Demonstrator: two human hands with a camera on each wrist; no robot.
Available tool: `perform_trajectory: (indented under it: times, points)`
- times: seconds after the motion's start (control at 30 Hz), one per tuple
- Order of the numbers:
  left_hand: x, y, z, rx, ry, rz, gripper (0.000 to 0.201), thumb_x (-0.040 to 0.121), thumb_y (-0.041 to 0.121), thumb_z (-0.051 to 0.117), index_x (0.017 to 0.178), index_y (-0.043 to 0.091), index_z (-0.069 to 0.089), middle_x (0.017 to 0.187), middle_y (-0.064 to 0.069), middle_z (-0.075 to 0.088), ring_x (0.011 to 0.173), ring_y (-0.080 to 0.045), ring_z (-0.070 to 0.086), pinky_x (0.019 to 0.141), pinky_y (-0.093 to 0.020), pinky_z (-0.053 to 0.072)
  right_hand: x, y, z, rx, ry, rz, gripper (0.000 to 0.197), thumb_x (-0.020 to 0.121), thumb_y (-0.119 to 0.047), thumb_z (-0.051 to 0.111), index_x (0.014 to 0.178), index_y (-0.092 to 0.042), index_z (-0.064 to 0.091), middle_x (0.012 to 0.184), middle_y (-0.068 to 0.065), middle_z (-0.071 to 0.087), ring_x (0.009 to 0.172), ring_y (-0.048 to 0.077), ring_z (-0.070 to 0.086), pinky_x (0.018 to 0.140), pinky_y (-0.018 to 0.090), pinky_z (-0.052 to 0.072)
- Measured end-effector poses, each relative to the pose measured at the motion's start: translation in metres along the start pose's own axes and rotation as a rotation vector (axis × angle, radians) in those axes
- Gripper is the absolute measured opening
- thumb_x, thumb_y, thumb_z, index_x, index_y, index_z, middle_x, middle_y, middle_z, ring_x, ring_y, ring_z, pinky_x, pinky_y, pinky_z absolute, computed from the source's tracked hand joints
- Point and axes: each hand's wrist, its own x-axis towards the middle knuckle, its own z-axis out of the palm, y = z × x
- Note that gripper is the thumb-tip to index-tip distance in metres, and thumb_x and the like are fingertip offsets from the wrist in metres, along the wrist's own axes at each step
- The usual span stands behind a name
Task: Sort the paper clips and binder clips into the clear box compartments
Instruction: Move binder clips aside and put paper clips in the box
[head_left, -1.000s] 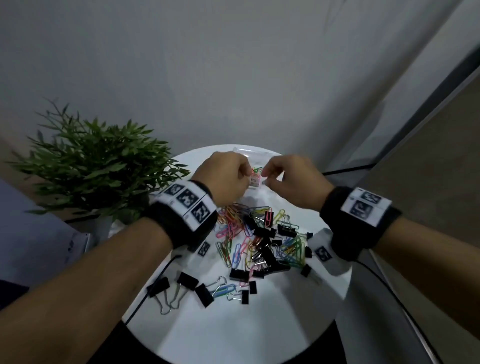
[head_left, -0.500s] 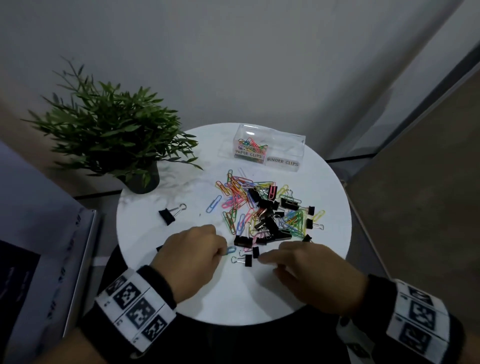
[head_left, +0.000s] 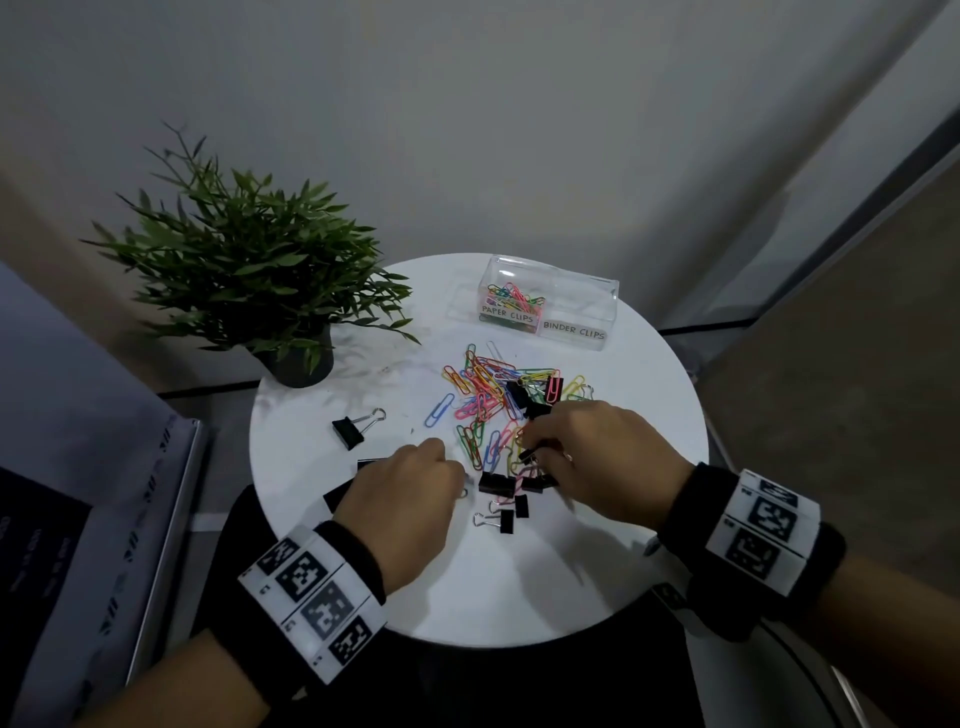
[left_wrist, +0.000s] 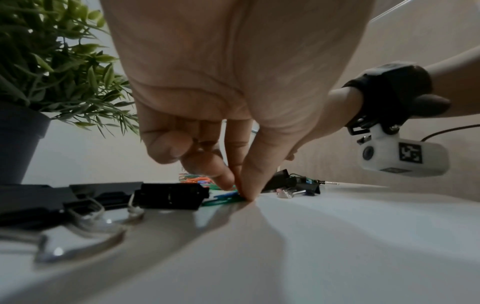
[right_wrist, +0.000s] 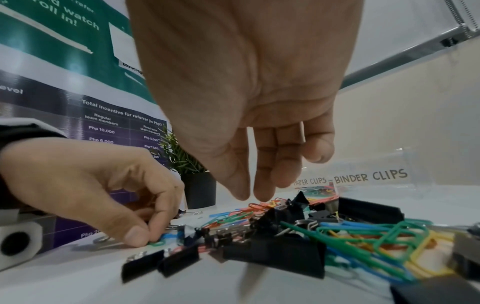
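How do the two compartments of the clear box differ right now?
The PAPER CLIPS compartment of the clear plastic box holds a heap of coloured paper clips; the BINDER CLIPS compartment looks empty. The first sits nearer the potted plant, the second farther away. Both carry handwritten labels.

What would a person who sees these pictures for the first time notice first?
Probably the bright heap of coloured paper clips mixed with black binder clips in the middle of the round white table, with the left hand and the right hand low over its near edge. Behind it stands the clear box: paper clips fill its left compartment, the one labelled BINDER CLIPS looks empty. A green potted plant stands at the far left.
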Motion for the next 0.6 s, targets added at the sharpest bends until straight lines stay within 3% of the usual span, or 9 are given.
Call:
perform_trajectory:
  times: [0.07,0.2,0.4,0.6]
  points:
    - [0.000,0.000,0.002,0.012,-0.009,-0.001,0.016,0.095,0.017,0.043,0.099,0.023,0.057,0.102,0.003,0.050,0.097,-0.021,0.056,0.066,-0.031,0.038,0.007,0.000,0.000,-0.012,-0.015,0.003,0.024,0.092,-0.024,0.046,0.105,-0.029,0.066,0.107,-0.004,0.064,0.099,0.022,0.059,0.078,0.034,0.049]
    - [-0.001,-0.002,0.005,0.018,-0.033,0.002,0.015,0.094,0.014,0.043,0.101,0.021,0.053,0.103,0.001,0.049,0.095,-0.021,0.055,0.066,-0.031,0.040,0.006,0.014,-0.004,0.021,0.047,0.078,0.022,0.089,-0.023,0.051,0.102,-0.029,0.068,0.106,-0.007,0.067,0.098,0.019,0.060,0.078,0.033,0.049]
    - [0.001,-0.002,0.004,-0.039,-0.025,0.008,0.016,0.093,0.012,0.044,0.104,0.022,0.052,0.103,0.002,0.055,0.096,-0.024,0.058,0.072,-0.034,0.043,-0.012,0.066,-0.017,0.006,0.075,0.249,0.018,0.088,-0.019,0.055,0.094,-0.031,0.068,0.081,-0.008,0.070,0.073,0.014,0.055,0.069,0.029,0.045]
    - [0.003,-0.006,0.007,-0.133,-0.043,-0.001,0.017,0.092,0.013,0.045,0.103,0.025,0.051,0.100,0.003,0.057,0.096,-0.024,0.058,0.074,-0.034,0.044,-0.017,0.075,-0.005,-0.066,-0.082,0.159,0.026,0.087,-0.021,0.054,0.105,-0.035,0.067,0.099,-0.008,0.066,0.095,0.017,0.059,0.074,0.030,0.046]
